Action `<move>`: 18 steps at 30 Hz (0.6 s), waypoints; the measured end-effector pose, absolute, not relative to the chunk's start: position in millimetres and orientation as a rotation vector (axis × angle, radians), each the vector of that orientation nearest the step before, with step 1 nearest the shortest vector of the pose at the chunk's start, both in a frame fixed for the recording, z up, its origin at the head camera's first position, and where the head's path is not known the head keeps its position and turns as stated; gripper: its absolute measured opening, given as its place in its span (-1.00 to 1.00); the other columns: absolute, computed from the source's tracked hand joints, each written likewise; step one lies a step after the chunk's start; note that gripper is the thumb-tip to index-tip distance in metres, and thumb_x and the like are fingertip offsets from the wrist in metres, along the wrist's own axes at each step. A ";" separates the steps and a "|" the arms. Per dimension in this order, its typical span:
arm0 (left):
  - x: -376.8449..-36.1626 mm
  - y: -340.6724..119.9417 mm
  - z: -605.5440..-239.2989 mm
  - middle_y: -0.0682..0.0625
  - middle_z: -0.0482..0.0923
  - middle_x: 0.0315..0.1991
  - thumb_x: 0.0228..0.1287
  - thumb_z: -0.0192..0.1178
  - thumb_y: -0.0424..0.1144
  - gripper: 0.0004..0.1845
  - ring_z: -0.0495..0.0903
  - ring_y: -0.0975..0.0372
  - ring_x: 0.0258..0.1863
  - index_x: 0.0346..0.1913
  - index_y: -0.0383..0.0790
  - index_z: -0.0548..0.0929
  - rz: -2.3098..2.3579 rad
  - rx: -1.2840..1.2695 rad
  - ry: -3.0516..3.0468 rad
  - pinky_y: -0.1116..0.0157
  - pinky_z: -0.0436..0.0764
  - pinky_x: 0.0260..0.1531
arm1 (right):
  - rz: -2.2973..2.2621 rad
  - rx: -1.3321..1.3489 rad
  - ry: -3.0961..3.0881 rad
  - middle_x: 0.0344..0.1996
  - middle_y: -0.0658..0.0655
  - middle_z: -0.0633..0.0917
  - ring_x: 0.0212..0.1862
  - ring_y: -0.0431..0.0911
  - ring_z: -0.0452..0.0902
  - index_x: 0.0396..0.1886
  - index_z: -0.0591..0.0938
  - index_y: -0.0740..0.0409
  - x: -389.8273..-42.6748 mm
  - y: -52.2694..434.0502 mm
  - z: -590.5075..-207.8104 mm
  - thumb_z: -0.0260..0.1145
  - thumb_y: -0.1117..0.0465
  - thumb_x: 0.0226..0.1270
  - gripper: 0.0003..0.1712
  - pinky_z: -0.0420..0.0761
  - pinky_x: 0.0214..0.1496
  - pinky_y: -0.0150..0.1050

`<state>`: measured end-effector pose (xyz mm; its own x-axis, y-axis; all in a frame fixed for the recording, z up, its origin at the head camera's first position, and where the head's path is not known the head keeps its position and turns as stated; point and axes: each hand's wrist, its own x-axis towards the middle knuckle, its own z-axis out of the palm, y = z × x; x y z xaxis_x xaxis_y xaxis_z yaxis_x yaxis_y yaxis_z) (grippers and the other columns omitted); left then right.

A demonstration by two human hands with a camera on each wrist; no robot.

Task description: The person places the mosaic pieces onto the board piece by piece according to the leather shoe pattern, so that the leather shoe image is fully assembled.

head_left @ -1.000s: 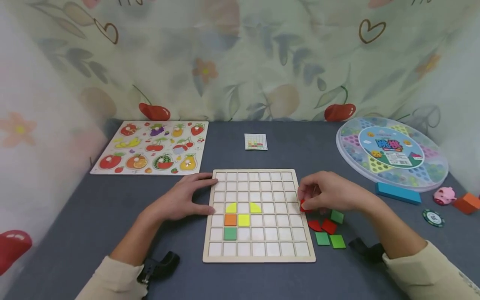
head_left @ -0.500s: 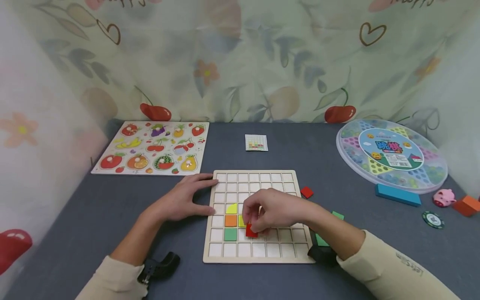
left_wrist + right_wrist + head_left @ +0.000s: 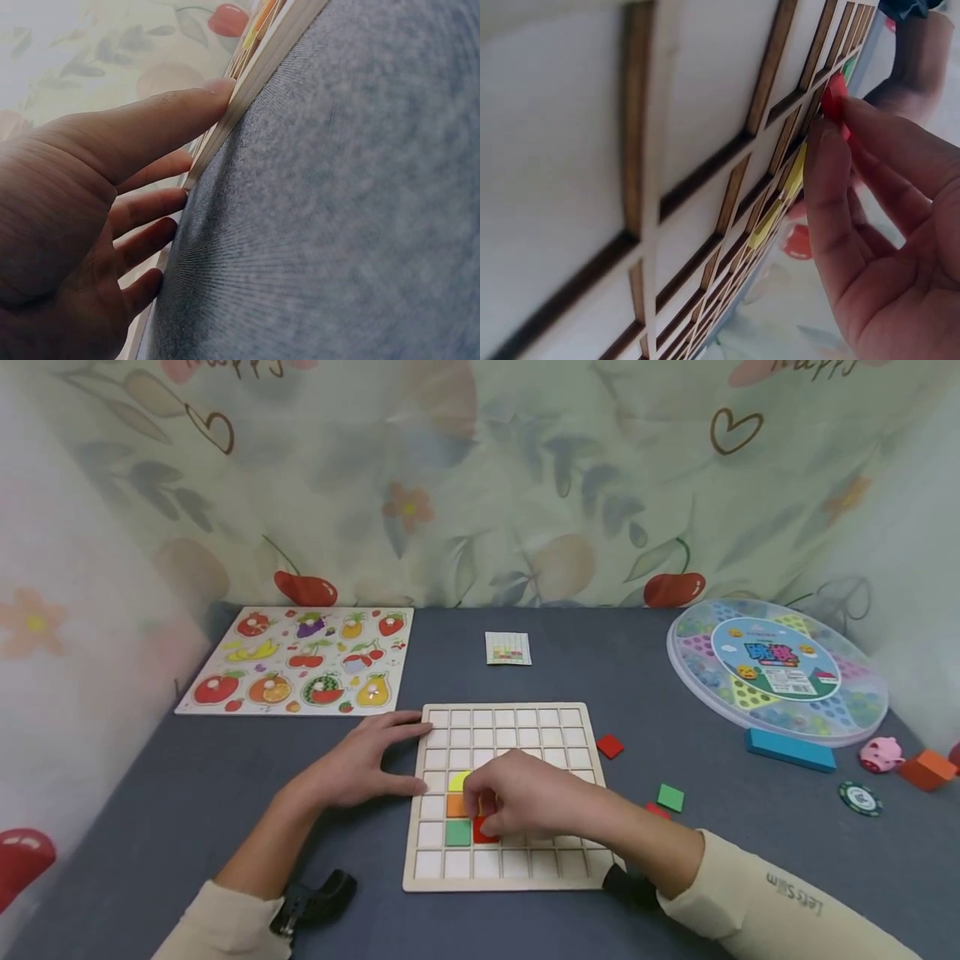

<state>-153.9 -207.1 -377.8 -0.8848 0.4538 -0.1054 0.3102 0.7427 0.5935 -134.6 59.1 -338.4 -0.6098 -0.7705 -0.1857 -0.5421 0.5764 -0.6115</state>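
My right hand (image 3: 536,797) pinches a red square tile (image 3: 483,832) between thumb and fingertips over the wooden grid board (image 3: 510,887). In the right wrist view the red tile (image 3: 835,97) is tilted against a cell. Left of it in the head view lies a green square tile (image 3: 457,833). An orange tile (image 3: 455,806) and a yellow rounded tile (image 3: 457,778) sit in the cells above that green one. My hand hides other cells. With fingers extended, my left hand (image 3: 356,767) touches the board's left edge; its thumb (image 3: 172,112) lies along the rim.
To the board's right lie loose red (image 3: 610,746) and green (image 3: 671,797) tiles, some hidden by my right arm. A small pattern card (image 3: 507,648) and a fruit puzzle (image 3: 300,660) lie behind. Farther right are a round game board (image 3: 690,693), blue block (image 3: 791,750) and pink pig (image 3: 881,755).
My right hand has moved left from the loose tiles onto the board with a red tile, bringing it beside the green one. Another red tile now shows on the table. The left hand stays put.
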 end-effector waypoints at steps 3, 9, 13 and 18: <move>-154.2 -206.5 -378.7 -0.18 0.22 0.57 0.22 0.47 0.13 -0.16 0.16 -0.17 0.52 0.52 -0.05 0.44 0.859 0.607 2.703 -0.32 0.25 0.39 | -0.652 -1.075 2.425 -0.54 -0.16 0.58 -0.40 -0.25 0.45 -0.40 0.72 -0.02 -132.4 58.0 -338.0 0.48 0.39 0.19 -0.81 0.50 -0.27 -0.36; -154.4 -207.2 -379.8 -0.17 0.22 0.58 0.22 0.46 0.14 -0.16 0.16 -0.16 0.53 0.52 -0.04 0.44 0.855 0.605 2.705 -0.32 0.25 0.39 | -0.595 -1.061 2.462 -0.60 -0.14 0.56 -0.45 -0.24 0.43 -0.40 0.75 -0.02 -130.2 55.5 -337.1 0.50 0.36 0.19 -0.84 0.47 -0.33 -0.35; -154.2 -207.1 -379.2 -0.17 0.22 0.58 0.21 0.46 0.14 -0.15 0.16 -0.16 0.52 0.52 -0.04 0.44 0.850 0.595 2.703 -0.32 0.24 0.40 | -0.595 -1.068 2.457 -0.60 -0.12 0.58 -0.47 -0.24 0.43 -0.36 0.78 0.00 -129.2 55.4 -336.4 0.49 0.34 0.21 -0.87 0.47 -0.36 -0.35; -154.2 -207.0 -378.7 -0.17 0.22 0.58 0.22 0.47 0.13 -0.15 0.16 -0.16 0.52 0.52 -0.04 0.44 0.850 0.594 2.704 -0.32 0.25 0.40 | -0.612 -1.067 2.435 -0.56 -0.15 0.61 -0.42 -0.24 0.46 -0.34 0.79 0.01 -129.8 58.9 -334.1 0.48 0.38 0.19 -0.84 0.50 -0.31 -0.35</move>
